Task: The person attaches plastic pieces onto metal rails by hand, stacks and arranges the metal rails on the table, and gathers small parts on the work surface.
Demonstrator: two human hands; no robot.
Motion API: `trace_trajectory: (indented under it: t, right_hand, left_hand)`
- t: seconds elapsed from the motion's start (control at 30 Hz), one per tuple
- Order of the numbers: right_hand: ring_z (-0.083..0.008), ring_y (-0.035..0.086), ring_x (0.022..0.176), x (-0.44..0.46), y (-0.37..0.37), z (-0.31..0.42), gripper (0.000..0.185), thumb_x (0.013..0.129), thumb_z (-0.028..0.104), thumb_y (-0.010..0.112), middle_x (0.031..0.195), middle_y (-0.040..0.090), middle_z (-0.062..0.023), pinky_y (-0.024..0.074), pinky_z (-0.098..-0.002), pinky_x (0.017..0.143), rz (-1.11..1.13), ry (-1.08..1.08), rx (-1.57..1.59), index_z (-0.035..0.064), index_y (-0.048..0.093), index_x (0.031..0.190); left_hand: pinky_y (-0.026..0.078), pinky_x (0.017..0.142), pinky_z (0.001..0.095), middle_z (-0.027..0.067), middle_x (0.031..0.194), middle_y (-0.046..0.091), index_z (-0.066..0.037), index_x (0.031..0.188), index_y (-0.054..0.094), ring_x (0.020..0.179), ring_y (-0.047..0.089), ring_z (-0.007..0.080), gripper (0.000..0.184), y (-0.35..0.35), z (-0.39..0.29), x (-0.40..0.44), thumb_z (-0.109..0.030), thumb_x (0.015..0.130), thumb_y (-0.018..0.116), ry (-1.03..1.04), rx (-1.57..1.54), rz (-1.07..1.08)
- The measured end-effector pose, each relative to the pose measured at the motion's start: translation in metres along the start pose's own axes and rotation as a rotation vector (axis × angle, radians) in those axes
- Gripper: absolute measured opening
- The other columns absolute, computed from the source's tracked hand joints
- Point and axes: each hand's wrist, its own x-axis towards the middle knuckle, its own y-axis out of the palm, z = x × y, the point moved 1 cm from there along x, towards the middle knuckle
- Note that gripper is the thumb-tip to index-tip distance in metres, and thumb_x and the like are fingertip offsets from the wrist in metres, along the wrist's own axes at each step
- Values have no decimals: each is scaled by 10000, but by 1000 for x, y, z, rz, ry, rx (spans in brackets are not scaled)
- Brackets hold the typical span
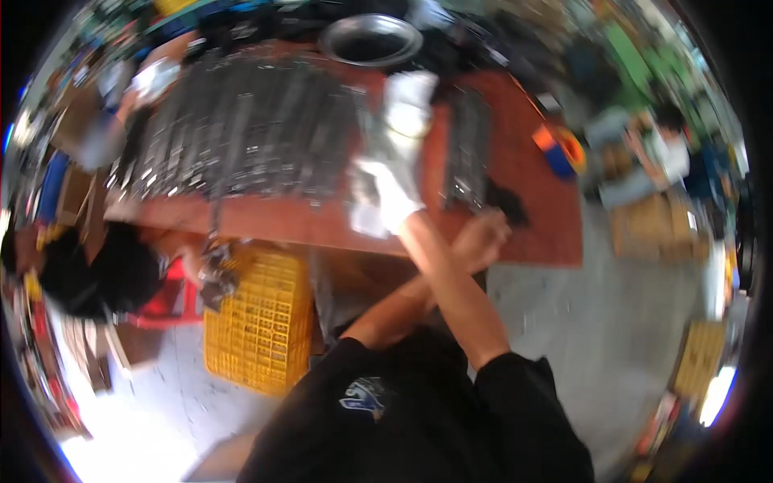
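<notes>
My forearms cross in front of me at the near edge of the red-brown table [555,241]. My left hand [481,238] is bare and lies to the right. Its fingers look curled beside a small dark piece [507,203] and the lower end of a narrow stack of dark strips [469,145]; what it grips is hidden. To the left, my right hand [393,197] wears a white glove and is smeared by motion. It is over clear plastic [366,216], below a white roll-like object [409,101]. Whether its fingers hold anything is unclear.
Many dark strips in shiny wrapping [241,129] cover the table's left half. A metal bowl [370,40] stands at the back; an orange-and-blue tape roll [560,150] lies right. A yellow crate [262,318] is below. One person [105,266] is at left, another [656,153] at right.
</notes>
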Motion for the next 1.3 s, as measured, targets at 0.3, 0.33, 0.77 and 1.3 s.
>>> trace_trajectory:
  t: [0.3, 0.33, 0.77, 1.3]
  right_hand:
    - [-67, 450, 529, -78, -7, 25, 298, 942, 191, 621, 665, 461, 27, 333, -216, 419, 408, -231, 165, 82, 563, 1214]
    - [-67, 450, 529, -91, -14, 28, 298, 942, 191, 621, 665, 461, 27, 333, -216, 419, 403, -228, 163, 82, 563, 1214]
    - [-88, 244, 425, -203, -110, 90, 452, 1015, 517, 413, 566, 294, 51, 266, -266, 395, 207, -1014, 265, 137, 379, 771]
    - [-104, 174, 381, -191, -88, 76, 472, 1050, 304, 370, 470, 208, 39, 209, -276, 387, -47, -1090, 455, 181, 253, 610]
  left_hand:
    - [496, 695, 427, 182, 871, 616, -11, 1010, 627, 808, 600, 373, 187, -20, -40, 9, 53, 837, 601, 259, 364, -106]
    - [499, 638, 418, 189, 853, 622, -11, 997, 642, 768, 615, 375, 175, -24, -46, 11, 58, 842, 599, 262, 367, -185]
    - [468, 485, 266, 85, 785, 593, 10, 1070, 556, 581, 574, 160, 129, -104, -171, -29, -99, 1004, 536, -398, -752, -119]
    - [486, 448, 274, 137, 745, 624, -6, 1002, 470, 570, 626, 202, 80, -97, -198, -45, -52, 996, 535, -266, -701, -310]
